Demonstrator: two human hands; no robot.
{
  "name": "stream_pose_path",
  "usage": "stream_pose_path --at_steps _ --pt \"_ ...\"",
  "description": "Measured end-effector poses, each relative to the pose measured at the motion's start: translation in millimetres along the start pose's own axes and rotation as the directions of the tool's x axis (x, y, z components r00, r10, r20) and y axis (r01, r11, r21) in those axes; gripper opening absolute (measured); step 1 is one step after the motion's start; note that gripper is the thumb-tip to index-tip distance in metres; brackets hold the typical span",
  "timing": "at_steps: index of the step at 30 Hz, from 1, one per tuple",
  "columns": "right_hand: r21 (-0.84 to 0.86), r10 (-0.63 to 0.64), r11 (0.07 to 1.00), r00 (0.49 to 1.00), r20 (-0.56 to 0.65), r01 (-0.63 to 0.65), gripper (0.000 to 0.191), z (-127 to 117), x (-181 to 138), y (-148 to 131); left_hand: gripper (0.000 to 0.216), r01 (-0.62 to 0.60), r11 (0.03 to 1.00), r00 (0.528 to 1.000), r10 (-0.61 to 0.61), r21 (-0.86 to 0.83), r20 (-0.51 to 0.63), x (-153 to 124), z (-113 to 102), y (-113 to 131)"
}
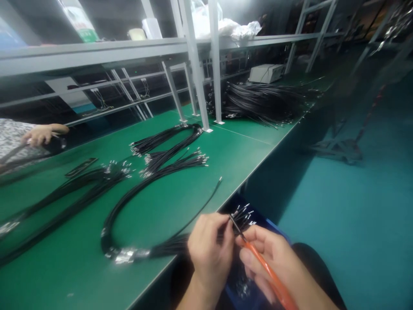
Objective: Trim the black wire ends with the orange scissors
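Note:
My left hand (209,247) is closed around the end of a bundle of black wires (129,202) whose metal-tipped ends (244,214) fan out past my fingers at the bench edge. My right hand (272,258) grips an orange-handled tool (267,271), its dark tip touching the wire ends just above my left fingers. The bundle loops back over the green bench (180,202) and is bound with a shiny wrap (124,255). One loose black wire (206,199) lies beside it.
More black wire bundles (167,146) lie across the bench, with a big heap (261,101) at the far end. Grey shelf posts (196,64) rise from the bench. Another person's hand (43,133) holds wires at the far left. The teal floor (355,206) lies to the right.

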State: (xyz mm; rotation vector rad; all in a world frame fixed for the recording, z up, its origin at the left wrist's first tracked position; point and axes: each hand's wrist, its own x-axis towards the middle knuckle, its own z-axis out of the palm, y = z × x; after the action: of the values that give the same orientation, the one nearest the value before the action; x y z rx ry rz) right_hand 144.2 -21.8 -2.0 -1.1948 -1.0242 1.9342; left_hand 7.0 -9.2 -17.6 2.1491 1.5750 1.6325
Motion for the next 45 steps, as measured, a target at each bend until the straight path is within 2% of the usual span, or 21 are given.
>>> stream_pose_path --at_steps 7,12,15,17,19,20,22,24,25,26,27,30,33,36,38,41,45 --pt "0.006 0.019 1.000 0.999 -0.037 -0.019 0.038 1.8 -1.7 -5.3 0.021 -0.001 1.000 1.000 0.001 -0.008 -0.006 -2.3 2.4 -0.4" --pt "-0.045 -0.002 0.999 0.998 -0.068 -0.001 0.023 5.4 -1.9 -0.8 0.026 -0.029 1.000 1.000 0.029 0.001 0.005 -2.5 0.9 -3.1" --pt "-0.107 -0.096 0.991 0.981 -0.167 0.079 0.022 5.5 -4.2 3.9 0.026 -0.036 0.999 0.999 0.036 0.008 0.005 -1.9 2.4 -4.9" --pt "-0.097 -0.172 0.984 0.949 -0.265 0.151 0.023 2.5 -6.6 5.2 0.021 -0.005 1.000 1.000 0.005 0.014 0.026 -3.1 5.7 -3.3" --pt "-0.068 -0.229 0.973 0.904 -0.362 0.219 0.027 -3.4 -8.8 3.4 0.014 0.055 0.998 0.988 -0.057 0.023 0.141 -5.2 9.8 0.9" --pt "-0.064 -0.256 0.966 0.881 -0.399 0.252 0.030 -7.0 -9.4 1.2 0.012 0.076 0.997 0.966 -0.079 0.020 0.247 -5.8 11.5 3.3" --pt "-0.078 -0.305 0.950 0.845 -0.440 0.303 0.037 -13.7 -9.3 -5.5 0.011 0.102 0.995 0.872 -0.082 -0.016 0.483 -2.8 13.3 5.5" --pt "-0.105 -0.343 0.937 0.821 -0.456 0.333 0.041 -18.0 -7.4 -13.2 0.009 0.150 0.989 0.782 -0.122 0.005 0.612 9.2 14.1 0.1" --pt "-0.111 -0.353 0.933 0.814 -0.461 0.342 0.041 -18.6 -6.0 -16.4 0.008 0.196 0.979 0.766 -0.193 0.064 0.613 18.9 15.3 -6.5" --pt "-0.112 -0.361 0.930 0.809 -0.464 0.351 0.040 -18.2 -4.5 -18.9 0.010 0.256 0.945 0.759 -0.327 0.205 0.563 30.4 17.7 -15.5" --pt "-0.113 -0.371 0.925 0.804 -0.464 0.361 0.038 -16.9 -3.0 -20.3 0.012 0.293 0.912 0.760 -0.404 0.285 0.510 42.9 22.0 -26.3" --pt "-0.124 -0.393 0.917 0.801 -0.453 0.380 0.034 -11.4 0.8 -18.5 0.010 0.377 0.826 0.720 -0.546 0.418 0.429 77.0 44.1 -60.2" --pt "-0.109 -0.389 0.918 0.815 -0.429 0.381 0.032 -11.4 3.7 -13.7 0.017 0.420 0.788 0.678 -0.603 0.450 0.421 92.5 65.0 -75.8" --pt "-0.043 -0.387 0.913 0.824 -0.413 0.407 0.034 -18.5 9.3 -12.9 0.008 0.427 0.828 0.686 -0.558 0.363 0.467 86.6 62.9 -63.5" --pt "0.025 -0.392 0.897 0.819 -0.420 0.442 0.037 -22.6 16.1 -13.8 0.005 0.427 0.870 0.700 -0.491 0.246 0.518 74.3 48.2 -45.6" --pt "0.120 -0.398 0.860 0.800 -0.449 0.495 0.039 -21.4 27.6 -13.2 0.013 0.455 0.886 0.705 -0.418 0.086 0.573 52.1 20.7 -19.7" --pt "0.217 -0.423 0.815 0.807 -0.412 0.538 0.033 -8.5 33.9 -7.4 0.015 0.627 0.752 0.689 -0.414 -0.202 0.595 30.9 -0.3 -2.7"
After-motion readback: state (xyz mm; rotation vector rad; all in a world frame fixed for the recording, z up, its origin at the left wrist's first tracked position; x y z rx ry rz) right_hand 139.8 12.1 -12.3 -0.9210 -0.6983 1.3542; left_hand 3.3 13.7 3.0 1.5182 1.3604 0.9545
